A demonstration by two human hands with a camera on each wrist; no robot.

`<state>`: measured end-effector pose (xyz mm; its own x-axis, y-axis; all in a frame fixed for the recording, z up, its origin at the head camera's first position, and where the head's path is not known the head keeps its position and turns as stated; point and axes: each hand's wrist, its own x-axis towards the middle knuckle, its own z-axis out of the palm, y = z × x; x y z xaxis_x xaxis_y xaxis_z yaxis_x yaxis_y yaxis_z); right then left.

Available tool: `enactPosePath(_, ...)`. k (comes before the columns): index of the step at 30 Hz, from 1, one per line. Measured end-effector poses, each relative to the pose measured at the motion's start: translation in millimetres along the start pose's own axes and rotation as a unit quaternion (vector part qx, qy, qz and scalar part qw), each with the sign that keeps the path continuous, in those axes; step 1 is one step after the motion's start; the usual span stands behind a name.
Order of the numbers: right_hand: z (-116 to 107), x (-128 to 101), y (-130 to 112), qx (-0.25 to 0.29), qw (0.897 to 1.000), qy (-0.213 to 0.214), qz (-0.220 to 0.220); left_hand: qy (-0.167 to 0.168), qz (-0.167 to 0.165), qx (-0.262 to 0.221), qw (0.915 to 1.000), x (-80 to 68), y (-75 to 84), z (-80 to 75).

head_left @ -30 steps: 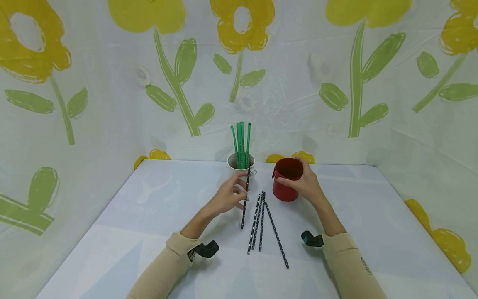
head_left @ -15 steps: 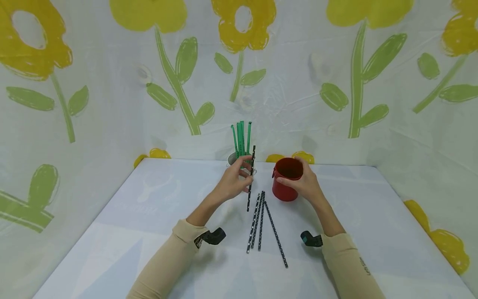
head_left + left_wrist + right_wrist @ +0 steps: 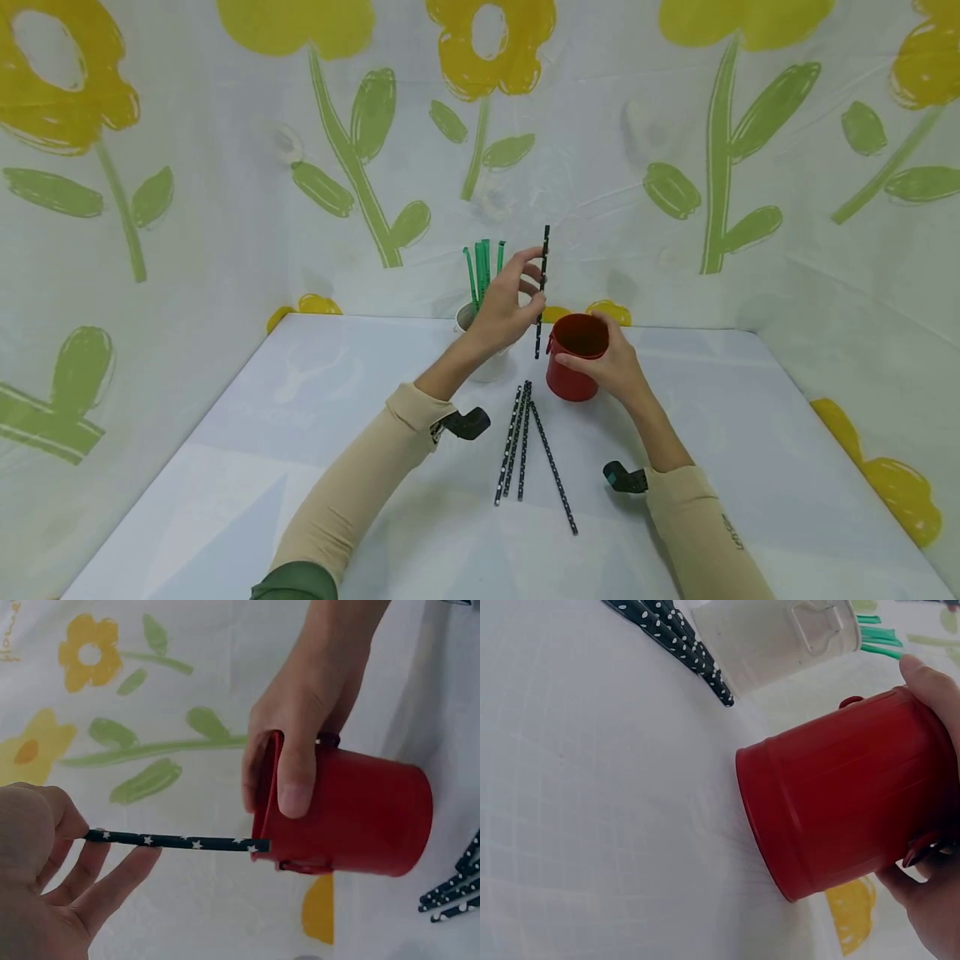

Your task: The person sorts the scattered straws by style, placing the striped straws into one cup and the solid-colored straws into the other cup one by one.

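Note:
My left hand (image 3: 513, 304) pinches a black star-dotted straw (image 3: 541, 292) upright in the air, its lower end just left of the red tin's rim. In the left wrist view the straw (image 3: 176, 841) runs from my fingers to the mouth of the tin (image 3: 352, 814). My right hand (image 3: 611, 362) grips the red tin (image 3: 573, 358), thumb on its near side, on the white table (image 3: 315, 467). The right wrist view shows the tin (image 3: 840, 787) standing on the table. Several more black dotted straws (image 3: 525, 437) lie in front of the tin.
A white tin (image 3: 480, 350) with several green straws (image 3: 483, 271) stands just behind my left hand, left of the red tin. Flowered plastic sheeting (image 3: 712, 167) walls in the table at the back and both sides.
My left hand has lifted the black straw off the table and carried it up and to the right, beside the red tin's mouth. The right hand stayed on the tin.

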<state>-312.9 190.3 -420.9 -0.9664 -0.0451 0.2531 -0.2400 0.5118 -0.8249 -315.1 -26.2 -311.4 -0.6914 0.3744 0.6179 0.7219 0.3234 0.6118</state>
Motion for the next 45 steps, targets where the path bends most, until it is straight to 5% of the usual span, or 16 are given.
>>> enactPosePath(5,0,-1,-1,0.008,1.0,-0.002,0.001,0.029,0.035,0.026,0.9986,16.8,7.8,14.2)
enactPosePath(10,-1,-1,-1,0.007,1.0,-0.003,-0.006,0.046,0.027,0.026,0.9982,23.7,8.0,28.7)
enactPosePath(20,-1,-3,-1,0.006,1.0,-0.003,-0.02,0.0,-0.038,0.032,0.9988,6.7,-17.9,54.6)
enactPosePath(32,-2,-2,0,0.015,0.999,-0.005,-0.03,-0.015,-0.053,0.017,0.9983,0.1,-18.8,71.6)
enactPosePath(45,-3,-2,1,0.011,0.999,0.0,-0.038,-0.007,-0.053,0.003,0.9986,-0.7,-20.7,73.6)
